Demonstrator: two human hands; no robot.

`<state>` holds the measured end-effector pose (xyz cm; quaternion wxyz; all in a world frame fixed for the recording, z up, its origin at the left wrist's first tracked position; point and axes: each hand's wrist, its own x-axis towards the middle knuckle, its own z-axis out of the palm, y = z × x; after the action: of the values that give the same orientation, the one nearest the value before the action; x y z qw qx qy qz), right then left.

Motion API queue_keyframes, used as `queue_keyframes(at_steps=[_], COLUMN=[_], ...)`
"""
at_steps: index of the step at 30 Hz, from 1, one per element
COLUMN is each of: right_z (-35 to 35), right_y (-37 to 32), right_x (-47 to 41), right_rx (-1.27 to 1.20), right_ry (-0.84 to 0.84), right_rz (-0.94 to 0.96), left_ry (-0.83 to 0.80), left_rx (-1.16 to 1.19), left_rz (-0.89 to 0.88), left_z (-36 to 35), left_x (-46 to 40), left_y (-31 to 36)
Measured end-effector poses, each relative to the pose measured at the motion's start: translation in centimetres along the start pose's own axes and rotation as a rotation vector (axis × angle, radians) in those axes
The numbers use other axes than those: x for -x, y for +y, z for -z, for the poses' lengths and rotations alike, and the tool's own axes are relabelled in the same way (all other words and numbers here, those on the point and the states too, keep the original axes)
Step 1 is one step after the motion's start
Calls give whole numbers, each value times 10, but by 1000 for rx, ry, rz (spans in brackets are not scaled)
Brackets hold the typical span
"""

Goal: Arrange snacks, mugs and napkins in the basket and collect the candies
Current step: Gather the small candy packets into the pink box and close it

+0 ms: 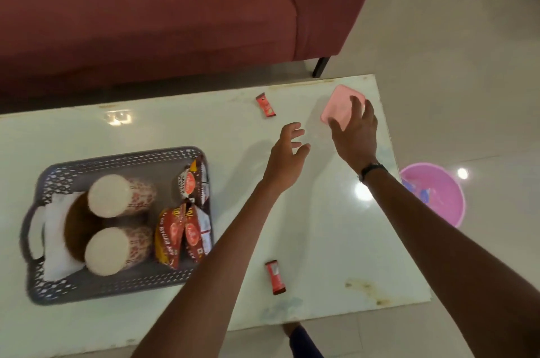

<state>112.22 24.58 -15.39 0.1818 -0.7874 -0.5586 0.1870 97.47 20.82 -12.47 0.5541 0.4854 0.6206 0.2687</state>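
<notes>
Basket (122, 284) at lower left already holds two mugs (117, 197) lying on their sides, white napkins (57, 240) and snack packets (181, 235), so the packing looks done. Two red candies remain on the table (336, 255): one upper centre (266, 105), one lower centre (275, 277). Right hand (355, 131) hovers spread over pink container (339, 107) at upper right, probably to hold the candies. Left hand (287, 156) is loosely spread and empty.

Home living room: a maroon sofa (146, 21) stands behind a low glossy white worktop (336, 226) on pale tiled floor (467, 50), a pink basin (438, 197) beside it.
</notes>
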Motion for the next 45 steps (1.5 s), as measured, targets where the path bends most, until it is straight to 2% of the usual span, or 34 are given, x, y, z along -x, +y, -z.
queue_keyframes(at_steps=[6,9,13,18,24,29,35,38,43,45], right_z=[-26,-35,-34,-31,-22,5,22,28,42,44], right_y=[-2,-2,1,12,-4,-27,-24,-20,-14,-9], right_x=[-35,-34,-7,84,171,182,168,167,162,160], right_rx=[75,99,16,-64,-440,-509,-579,-672,-1058,-1090], right_ry=[-47,-2,-23,-145,-249,-281,-438,-508,-682,-728], right_rz=[-88,-82,34,249,13,-12,-22,-60,-211,-219], left_ry=[-17,-8,42,71,48,17,66,66,16,-13], left_rx=[36,51,135,395,660,948,891,864,970,1025], left_rz=[62,85,170,370,529,501,379,377,396,385], left_z=[-11,-3,4,-2,-17,-18,-11,-11,-8,-3], left_x=[-13,-13,-6,25,64,76,83,86,89,90], left_y=[-12,-19,-39,-58,-85,-85,-74,-73,-82,-86])
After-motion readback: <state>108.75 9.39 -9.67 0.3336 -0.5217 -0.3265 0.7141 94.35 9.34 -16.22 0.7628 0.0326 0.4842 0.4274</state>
